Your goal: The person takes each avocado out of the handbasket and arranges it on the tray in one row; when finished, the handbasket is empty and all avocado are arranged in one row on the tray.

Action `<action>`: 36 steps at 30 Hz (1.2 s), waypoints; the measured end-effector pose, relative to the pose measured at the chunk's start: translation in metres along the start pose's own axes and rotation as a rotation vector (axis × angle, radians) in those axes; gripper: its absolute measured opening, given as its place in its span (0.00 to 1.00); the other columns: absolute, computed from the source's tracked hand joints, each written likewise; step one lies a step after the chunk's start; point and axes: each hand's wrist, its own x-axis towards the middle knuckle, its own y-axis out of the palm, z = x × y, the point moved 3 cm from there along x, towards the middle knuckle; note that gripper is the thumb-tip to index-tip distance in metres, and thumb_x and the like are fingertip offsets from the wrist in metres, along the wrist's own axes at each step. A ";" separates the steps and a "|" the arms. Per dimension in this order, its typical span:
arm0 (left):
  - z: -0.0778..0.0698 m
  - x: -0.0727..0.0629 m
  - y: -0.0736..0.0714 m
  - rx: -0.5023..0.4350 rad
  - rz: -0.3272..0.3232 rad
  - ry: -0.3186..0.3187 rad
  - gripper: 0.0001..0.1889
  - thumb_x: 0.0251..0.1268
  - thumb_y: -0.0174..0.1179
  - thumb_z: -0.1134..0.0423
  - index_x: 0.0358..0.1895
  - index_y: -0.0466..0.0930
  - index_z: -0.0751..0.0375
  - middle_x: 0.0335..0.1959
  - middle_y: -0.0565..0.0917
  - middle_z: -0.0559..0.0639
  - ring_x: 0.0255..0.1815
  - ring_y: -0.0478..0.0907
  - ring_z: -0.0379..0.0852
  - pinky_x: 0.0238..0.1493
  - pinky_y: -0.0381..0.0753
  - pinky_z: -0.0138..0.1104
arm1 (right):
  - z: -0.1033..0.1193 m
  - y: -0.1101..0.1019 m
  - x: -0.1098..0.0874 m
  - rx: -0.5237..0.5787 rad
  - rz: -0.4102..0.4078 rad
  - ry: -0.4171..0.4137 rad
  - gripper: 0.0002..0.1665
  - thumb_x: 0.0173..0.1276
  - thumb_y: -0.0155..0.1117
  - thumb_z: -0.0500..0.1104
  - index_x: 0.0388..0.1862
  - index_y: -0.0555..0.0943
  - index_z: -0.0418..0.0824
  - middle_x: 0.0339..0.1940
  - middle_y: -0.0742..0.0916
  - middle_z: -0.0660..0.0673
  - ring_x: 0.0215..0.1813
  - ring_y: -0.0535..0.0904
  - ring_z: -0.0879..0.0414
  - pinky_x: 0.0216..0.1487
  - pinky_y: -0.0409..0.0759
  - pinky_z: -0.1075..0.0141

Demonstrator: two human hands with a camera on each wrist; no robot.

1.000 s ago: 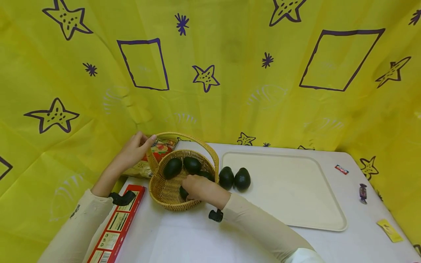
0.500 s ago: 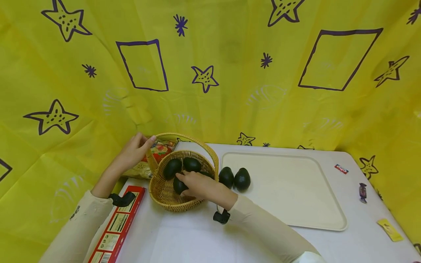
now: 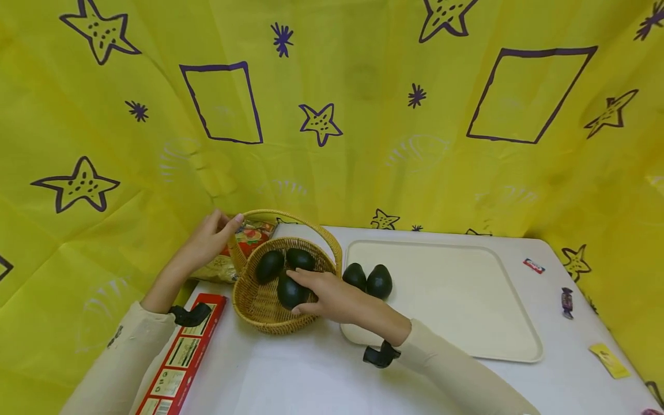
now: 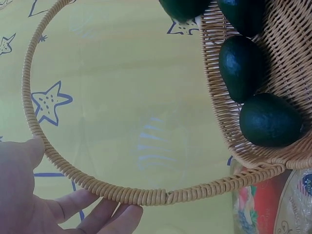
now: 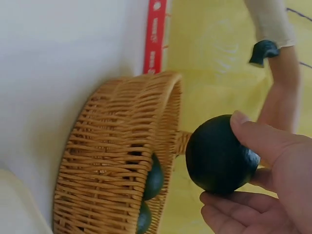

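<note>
My left hand [image 3: 208,241] holds the handle [image 4: 122,194] of a wicker basket [image 3: 270,327], fingers and thumb against the wrapped curve. With my right hand [image 3: 334,295] I grip a dark green avocado [image 5: 219,155] between thumb and fingers; the right wrist view shows it raised above the basket's rim. Inside the basket lie more avocados, one at the left [image 3: 270,266] and one at the back [image 3: 300,259]. A further avocado [image 4: 246,14] in it is hidden by my right hand in the head view. Two avocados [image 3: 379,281] rest side by side at the tray's left edge.
The cream tray [image 3: 451,300] lies right of the basket. A red box [image 3: 178,351] is at the left, and food packets [image 3: 251,236] stand behind the basket. Small wrapped sweets [image 3: 567,302] and a yellow sachet [image 3: 609,360] lie at the right. A yellow curtain [image 3: 363,173] closes the back.
My right hand has taken hold of an avocado inside the basket and lifted it, moving a little to the right. My left hand stays on the handle.
</note>
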 end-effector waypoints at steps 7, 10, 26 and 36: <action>0.001 0.000 0.000 0.008 -0.007 0.019 0.28 0.87 0.42 0.40 0.46 0.67 0.67 0.38 0.71 0.60 0.33 0.67 0.52 0.35 0.69 0.42 | 0.001 -0.021 -0.045 0.089 -0.038 -0.024 0.46 0.76 0.70 0.54 0.85 0.62 0.47 0.84 0.68 0.42 0.80 0.69 0.50 0.73 0.74 0.55; 0.003 0.001 0.000 0.004 -0.003 0.017 0.29 0.87 0.42 0.39 0.47 0.67 0.67 0.38 0.71 0.61 0.33 0.67 0.53 0.35 0.70 0.43 | -0.002 -0.032 -0.065 0.102 -0.077 -0.044 0.45 0.76 0.70 0.54 0.85 0.63 0.47 0.83 0.70 0.43 0.79 0.71 0.50 0.72 0.75 0.52; 0.003 0.001 0.001 -0.002 -0.003 0.010 0.30 0.86 0.42 0.38 0.49 0.67 0.68 0.36 0.70 0.61 0.29 0.66 0.52 0.32 0.70 0.42 | -0.066 -0.082 -0.152 0.034 -0.367 0.155 0.47 0.70 0.76 0.54 0.83 0.68 0.46 0.77 0.77 0.45 0.77 0.74 0.45 0.72 0.74 0.48; 0.003 0.000 0.000 -0.003 -0.003 0.008 0.30 0.86 0.42 0.37 0.49 0.66 0.67 0.34 0.70 0.60 0.27 0.66 0.52 0.31 0.70 0.42 | -0.129 -0.064 -0.159 0.025 -0.373 0.271 0.47 0.74 0.72 0.54 0.83 0.65 0.39 0.77 0.76 0.36 0.73 0.75 0.32 0.69 0.75 0.39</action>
